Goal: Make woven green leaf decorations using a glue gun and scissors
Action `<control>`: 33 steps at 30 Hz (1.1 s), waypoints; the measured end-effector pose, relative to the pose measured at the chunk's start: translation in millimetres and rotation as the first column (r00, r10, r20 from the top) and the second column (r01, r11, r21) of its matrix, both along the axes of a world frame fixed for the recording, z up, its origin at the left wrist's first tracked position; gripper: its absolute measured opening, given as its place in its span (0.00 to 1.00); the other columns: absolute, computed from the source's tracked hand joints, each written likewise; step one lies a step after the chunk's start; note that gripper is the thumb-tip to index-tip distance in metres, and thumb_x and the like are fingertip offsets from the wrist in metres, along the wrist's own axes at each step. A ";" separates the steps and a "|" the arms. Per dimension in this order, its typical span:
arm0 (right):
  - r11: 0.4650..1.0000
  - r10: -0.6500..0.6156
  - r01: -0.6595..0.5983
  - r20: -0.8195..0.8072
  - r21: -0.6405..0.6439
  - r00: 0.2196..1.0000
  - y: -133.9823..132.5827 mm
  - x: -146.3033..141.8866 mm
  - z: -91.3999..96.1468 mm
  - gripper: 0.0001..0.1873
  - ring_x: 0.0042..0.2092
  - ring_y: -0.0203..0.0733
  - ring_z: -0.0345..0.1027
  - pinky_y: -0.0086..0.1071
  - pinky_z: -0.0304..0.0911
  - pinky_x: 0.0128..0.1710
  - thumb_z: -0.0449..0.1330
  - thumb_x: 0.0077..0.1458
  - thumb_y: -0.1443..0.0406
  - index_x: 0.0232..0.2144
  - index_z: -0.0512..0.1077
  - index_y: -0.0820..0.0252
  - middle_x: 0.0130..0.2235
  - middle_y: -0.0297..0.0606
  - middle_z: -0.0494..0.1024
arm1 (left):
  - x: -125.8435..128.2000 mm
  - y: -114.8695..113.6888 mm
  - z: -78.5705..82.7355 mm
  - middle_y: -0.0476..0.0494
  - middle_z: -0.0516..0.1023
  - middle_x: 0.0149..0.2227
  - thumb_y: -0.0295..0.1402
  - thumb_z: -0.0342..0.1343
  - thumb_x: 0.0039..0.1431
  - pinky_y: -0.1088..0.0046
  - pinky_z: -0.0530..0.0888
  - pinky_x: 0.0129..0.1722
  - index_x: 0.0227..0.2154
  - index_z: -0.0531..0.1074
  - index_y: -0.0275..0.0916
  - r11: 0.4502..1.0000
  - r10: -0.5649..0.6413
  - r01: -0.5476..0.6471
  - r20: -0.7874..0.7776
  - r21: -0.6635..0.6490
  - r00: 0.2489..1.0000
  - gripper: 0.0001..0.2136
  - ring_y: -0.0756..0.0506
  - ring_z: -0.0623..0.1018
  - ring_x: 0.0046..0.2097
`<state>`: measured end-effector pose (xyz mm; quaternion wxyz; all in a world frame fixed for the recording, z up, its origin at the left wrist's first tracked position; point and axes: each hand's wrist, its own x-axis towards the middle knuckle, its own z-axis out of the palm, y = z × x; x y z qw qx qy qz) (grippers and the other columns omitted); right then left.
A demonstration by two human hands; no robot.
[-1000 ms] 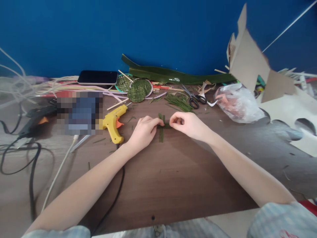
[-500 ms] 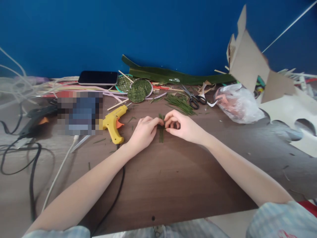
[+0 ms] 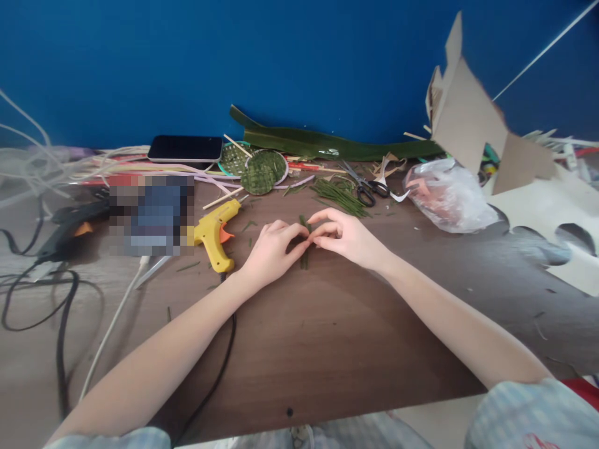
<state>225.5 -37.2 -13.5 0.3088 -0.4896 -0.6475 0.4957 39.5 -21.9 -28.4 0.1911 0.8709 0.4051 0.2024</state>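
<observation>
Both my hands meet over a few crossed green leaf strips (image 3: 304, 258) lying on the brown table (image 3: 327, 337). My left hand (image 3: 271, 249) pinches the strips from the left, its fingertips pressed on them. My right hand (image 3: 346, 237) reaches in from the right, thumb and fingers pinched together on the same strips. The strips' crossing point is mostly hidden under the fingertips; only their upper and lower ends show.
A yellow glue gun (image 3: 214, 232) lies left of my hands, its black cord running toward me. Behind are woven green discs (image 3: 262, 171), loose leaf strips (image 3: 339, 194), scissors (image 3: 367, 185), a phone (image 3: 186, 148), a long leaf (image 3: 337, 146), a plastic bag (image 3: 449, 194) and cardboard (image 3: 472, 121).
My right hand has moved left, from holding the strip's right end to meeting my left hand's fingertips over the crossing. The horizontal strip end is now covered.
</observation>
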 end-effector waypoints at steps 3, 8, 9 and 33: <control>0.999 0.010 -0.012 -0.042 -0.030 0.999 0.5 0.4 0.4 0.16 0.35 0.37 0.71 0.34 0.63 0.38 0.56 0.50 0.68 0.43 0.62 0.58 0.34 0.36 0.78 | -0.2 1.1 -0.9 0.47 0.74 0.35 0.35 0.47 0.60 0.67 0.64 0.44 0.36 0.69 0.40 1.000 -0.001 0.001 0.008 -0.013 1.000 0.08 0.46 0.70 0.41; 0.999 -0.038 0.038 -0.022 0.011 0.999 1.5 -1.7 1.5 0.10 0.32 0.36 0.70 0.34 0.64 0.37 0.53 0.53 0.67 0.39 0.64 0.59 0.31 0.36 0.77 | 0.5 2.6 -2.6 0.47 0.73 0.33 0.31 0.46 0.61 0.68 0.64 0.43 0.36 0.70 0.41 1.000 0.018 -0.018 0.002 -0.023 1.000 0.08 0.46 0.70 0.40; 0.998 -0.053 0.053 -0.011 0.031 0.999 1.9 -2.6 1.1 0.09 0.31 0.36 0.69 0.34 0.64 0.37 0.53 0.53 0.66 0.39 0.64 0.60 0.30 0.36 0.77 | 0.6 2.7 -2.8 0.47 0.73 0.33 0.31 0.46 0.61 0.68 0.64 0.43 0.36 0.70 0.40 1.000 0.021 -0.021 0.001 -0.021 1.000 0.08 0.46 0.70 0.40; 0.986 -0.003 -0.022 0.151 0.167 0.989 12.0 3.7 6.5 0.05 0.31 0.34 0.63 0.30 0.57 0.31 0.59 0.48 0.64 0.25 0.70 0.61 0.31 0.34 0.72 | -1.0 2.3 -3.2 0.47 0.73 0.33 0.30 0.46 0.60 0.68 0.64 0.43 0.36 0.70 0.40 0.999 0.025 -0.025 0.019 -0.022 1.000 0.08 0.46 0.70 0.40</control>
